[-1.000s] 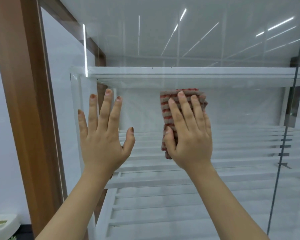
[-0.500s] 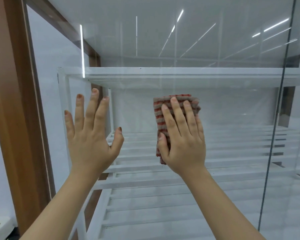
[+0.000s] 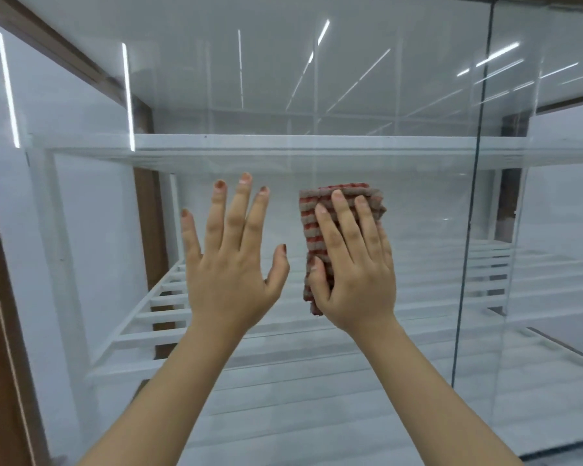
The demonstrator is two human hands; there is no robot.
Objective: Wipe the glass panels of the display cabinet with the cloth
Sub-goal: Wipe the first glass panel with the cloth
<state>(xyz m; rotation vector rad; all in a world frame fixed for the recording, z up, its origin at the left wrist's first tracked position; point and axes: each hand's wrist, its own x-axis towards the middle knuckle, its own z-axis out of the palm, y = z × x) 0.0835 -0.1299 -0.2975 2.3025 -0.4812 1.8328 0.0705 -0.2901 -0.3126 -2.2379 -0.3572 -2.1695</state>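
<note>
We had our right hand (image 3: pixel 354 267) flat on the folded red-and-grey striped cloth (image 3: pixel 312 223), fingers spread over it, thumb hooked round its left edge, pressing it vs. the glass panel (image 3: pixel 367 105) just below the white shelf (image 3: pixel 283 148). Our left hand (image 3: pixel 231 260) was empty, palm fwd & fingers splayed, just beside the cloth; whether it touched the glass we couldn't tell.

No legible text, label, brand, number or sign appears anywhere in the frame. The glass panel (image 3: pixel 401 203) carries only reflected light streaks, and the striped cloth (image 3: pixel 312 223) at centre shows a woven pattern without any lettering.
</note>
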